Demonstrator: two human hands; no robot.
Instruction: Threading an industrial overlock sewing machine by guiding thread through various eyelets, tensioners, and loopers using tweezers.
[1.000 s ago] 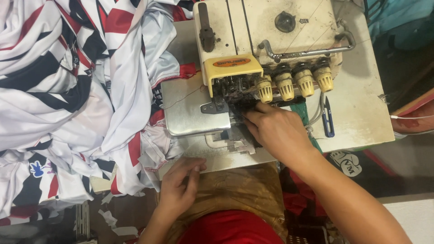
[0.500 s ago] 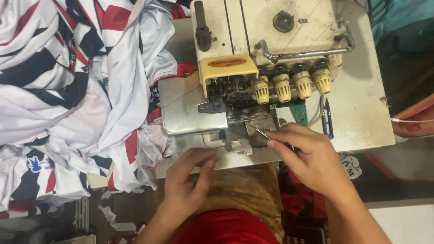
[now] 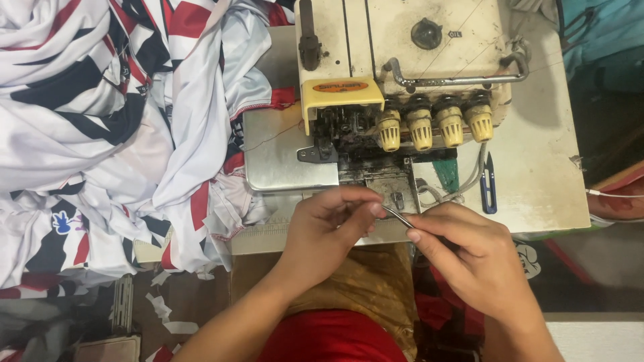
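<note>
My right hand [image 3: 469, 258] pinches a pair of thin metal tweezers [image 3: 398, 216], tips pointing left. My left hand [image 3: 329, 231] meets those tips with thumb and fingers closed, pinching at them; any thread between them is too fine to see. Both hands hover at the front edge of the sewing table, just below the cream overlock sewing machine [image 3: 396, 74] with its yellow tension knobs [image 3: 434, 127] and metal plate [image 3: 285, 157].
A big heap of white, red and navy fabric [image 3: 107, 127] covers the table's left side and hangs over its edge. Blue thread snips [image 3: 488, 184] lie on the white table [image 3: 537, 154] right of the machine. Fabric scraps litter the floor [image 3: 164, 312] below.
My right hand drew back from under the machine with the tweezers. My left hand rose from my lap and came up to meet the tweezers' tips.
</note>
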